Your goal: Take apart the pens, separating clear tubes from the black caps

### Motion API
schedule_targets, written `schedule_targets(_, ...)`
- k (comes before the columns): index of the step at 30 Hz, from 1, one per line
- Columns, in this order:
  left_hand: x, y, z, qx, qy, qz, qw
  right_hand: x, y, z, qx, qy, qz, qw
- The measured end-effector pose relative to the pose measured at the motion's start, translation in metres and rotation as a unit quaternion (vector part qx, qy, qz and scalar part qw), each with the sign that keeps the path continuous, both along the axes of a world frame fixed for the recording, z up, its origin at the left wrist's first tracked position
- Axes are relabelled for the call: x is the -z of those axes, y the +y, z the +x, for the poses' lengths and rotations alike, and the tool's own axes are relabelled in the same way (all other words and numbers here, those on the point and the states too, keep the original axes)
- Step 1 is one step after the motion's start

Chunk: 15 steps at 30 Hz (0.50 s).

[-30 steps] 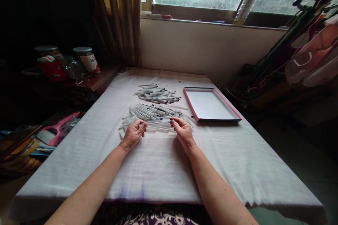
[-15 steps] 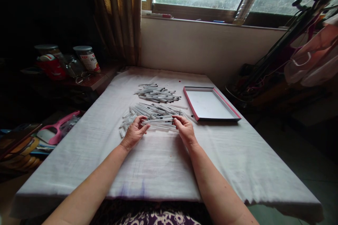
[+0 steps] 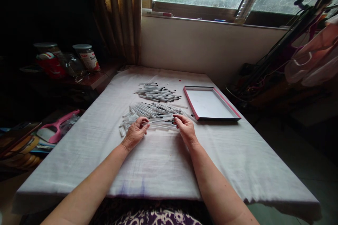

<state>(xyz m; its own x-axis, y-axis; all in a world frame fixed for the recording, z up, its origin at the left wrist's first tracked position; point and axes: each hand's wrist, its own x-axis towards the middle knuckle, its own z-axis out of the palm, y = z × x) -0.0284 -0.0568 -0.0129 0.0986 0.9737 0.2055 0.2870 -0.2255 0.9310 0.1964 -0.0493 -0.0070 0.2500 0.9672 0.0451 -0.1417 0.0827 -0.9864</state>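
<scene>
My left hand (image 3: 136, 132) is closed in a pinch at the left end of a slim white pen (image 3: 160, 121). At the pen's black right end, the thumb and fingertips of my right hand (image 3: 185, 128) are closed too. The pen lies about level between both hands, over a loose pile of white pen barrels and black-tipped pieces (image 3: 150, 110). Farther back is a second pile of white pens with black ends (image 3: 160, 93), mostly pointing right. My fingers hide part of the near pile and the exact grip.
A shallow box with pink and black edges (image 3: 194, 107) sits right of the piles on the white tablecloth (image 3: 224, 158). Jars (image 3: 88, 58) and a red cup stand on a dark side table at left. A pink-handled item (image 3: 59, 126) lies below them.
The left fingers have closed a little more and the right hand has shifted slightly. The piles and box look the same.
</scene>
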Motion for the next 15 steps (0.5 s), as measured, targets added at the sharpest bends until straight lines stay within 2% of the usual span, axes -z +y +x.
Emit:
schedule_targets(6, -0.0017, -0.0019, -0.0012, 0.008, 0.039, -0.006, 0.999, -0.0021, -0.0002, 0.0, -0.001, 0.013, 0.001, 1.0)
schedule_targets(15, -0.0018, -0.0056, 0.0008, -0.031, 0.136, 0.067, 0.988, -0.0041, -0.0006, 0.0005, -0.007, 0.002, 0.003, 1.0)
